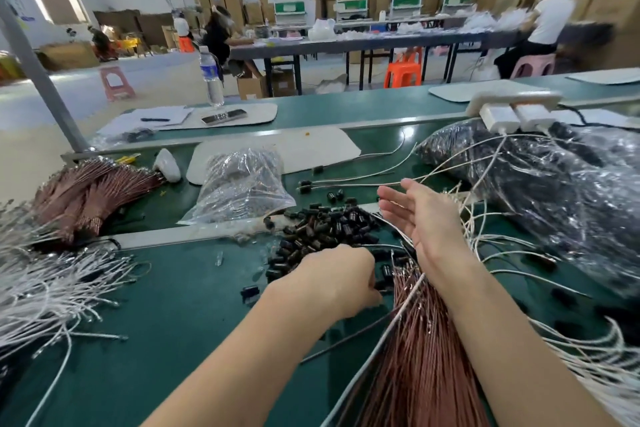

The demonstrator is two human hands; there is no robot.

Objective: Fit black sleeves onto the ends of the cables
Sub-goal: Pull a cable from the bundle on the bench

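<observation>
Head view, green matte bench [156,305]. Left hand [332,274]: back toward camera, fingers curled down at near edge of the black sleeves [329,226], a loose heap of short, glossy cylindrical tubes at bench centre; whether the fingers pinch one cannot be told, as the hand hides them. Right hand [415,215]: fingers straight and spread, palm facing left, held over the heap's right edge, gripping nothing visible. Copper-brown cables [426,340]: thin, stiff strands w/ metal tips, fanned in a bundle between the two forearms, tips just beside the left hand. White cables [41,281]: braided, slack, sprawled at far left; more lie loose at right. Clear crinkled plastic bag [242,184], part-filled w/ dark pieces, behind the heap. Second brown bundle [86,191] at left rear.
</observation>
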